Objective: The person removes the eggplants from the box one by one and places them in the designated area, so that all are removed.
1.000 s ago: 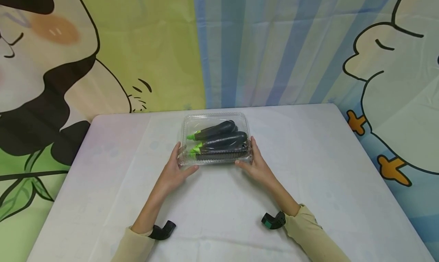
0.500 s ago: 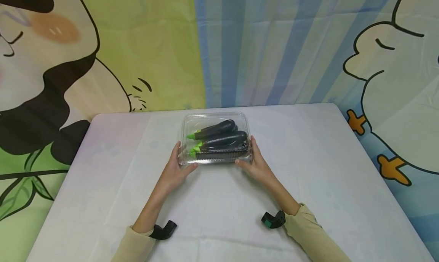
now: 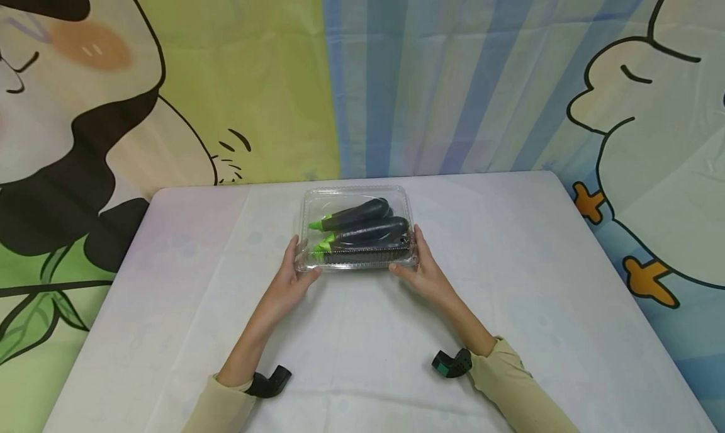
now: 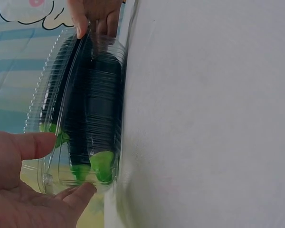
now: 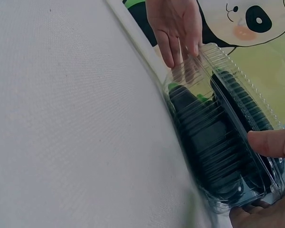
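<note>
At the head view's centre, the left hand [image 3: 287,286] and right hand [image 3: 427,281] grip opposite ends of a clear plastic clamshell container [image 3: 345,197]. Eggplants [image 3: 370,231] already lie inside, lid seemingly closed; none is seen left outside.

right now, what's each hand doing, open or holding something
Left hand: holding the clear container at its left end.
Right hand: holding it at the right end.

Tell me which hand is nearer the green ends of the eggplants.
Left. The left hand grips the clear box at the side where the green ends point; the right hand grips the opposite side, by the dark rounded ends of the eggplants.
</note>
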{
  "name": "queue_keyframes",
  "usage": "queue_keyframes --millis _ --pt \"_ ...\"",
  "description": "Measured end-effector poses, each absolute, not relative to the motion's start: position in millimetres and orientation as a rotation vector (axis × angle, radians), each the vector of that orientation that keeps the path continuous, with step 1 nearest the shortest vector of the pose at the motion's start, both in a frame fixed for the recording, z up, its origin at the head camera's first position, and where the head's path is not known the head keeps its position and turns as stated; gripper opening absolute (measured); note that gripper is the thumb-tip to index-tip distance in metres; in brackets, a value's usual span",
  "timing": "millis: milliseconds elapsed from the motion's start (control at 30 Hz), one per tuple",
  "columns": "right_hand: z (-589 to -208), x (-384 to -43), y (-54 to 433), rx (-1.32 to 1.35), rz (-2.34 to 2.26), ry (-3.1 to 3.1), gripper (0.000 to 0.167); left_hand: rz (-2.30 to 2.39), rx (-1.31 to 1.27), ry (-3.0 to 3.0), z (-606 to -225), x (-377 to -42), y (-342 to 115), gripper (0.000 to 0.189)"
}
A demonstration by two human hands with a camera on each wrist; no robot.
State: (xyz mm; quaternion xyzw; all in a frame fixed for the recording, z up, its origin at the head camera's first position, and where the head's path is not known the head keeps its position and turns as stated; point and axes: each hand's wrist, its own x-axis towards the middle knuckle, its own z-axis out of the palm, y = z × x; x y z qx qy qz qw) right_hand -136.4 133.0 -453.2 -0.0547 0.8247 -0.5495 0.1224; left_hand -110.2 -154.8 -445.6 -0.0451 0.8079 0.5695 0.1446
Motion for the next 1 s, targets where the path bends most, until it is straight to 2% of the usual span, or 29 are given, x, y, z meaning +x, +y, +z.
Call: queue_keyframes --millis 467,1000 --pt "-454.4 -137.0 137.7 -0.172 -1.627 2.409 0.096 1.687 -0.041 2.315 -447.6 -105.7 -153.2 0.078" --pt "-458.9 -142.9 143.5 -0.277 -1.686 2.383 0.093 1.659 -0.023 2.335 -449.7 -105.4 -157.0 0.077"
